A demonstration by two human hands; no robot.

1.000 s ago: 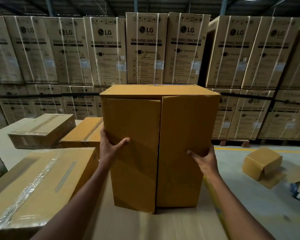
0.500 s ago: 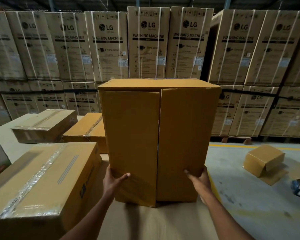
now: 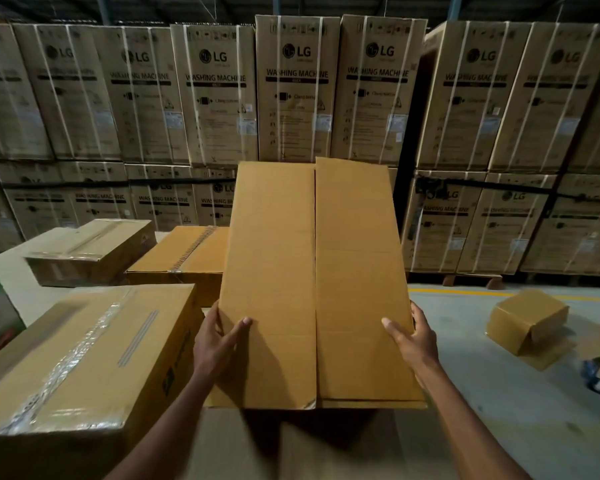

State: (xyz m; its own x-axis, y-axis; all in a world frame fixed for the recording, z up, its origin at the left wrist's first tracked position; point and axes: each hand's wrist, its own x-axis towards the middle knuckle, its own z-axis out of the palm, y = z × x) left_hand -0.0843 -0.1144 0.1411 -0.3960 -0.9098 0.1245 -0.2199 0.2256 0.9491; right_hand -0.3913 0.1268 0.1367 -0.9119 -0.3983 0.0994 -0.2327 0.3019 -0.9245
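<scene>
1. We grip with left hand [image 3: 219,344] and right hand [image 3: 413,341], thumbs on front, fingers curled round the side edges of the tall plain brown cardboard box [image 3: 274,271].
2. Box is over the pale beige worktop [image 3: 222,448]; strapped washing-machine cartons [image 3: 297,88] are stacked behind.
3. Two flaps meet at a centre seam.

Identify the carton [image 3: 312,289] in front of you by its plain yellow-tan board, unprinted. The taped box [image 3: 84,358] near left is the same tan, with a glossy clear tape strip and a pale grey double stripe. The far stacked cartons [image 3: 219,91] are duller brown with black print and white straps. The floor [image 3: 499,410] is grey, crossed by a yellow line [image 3: 465,292]
</scene>
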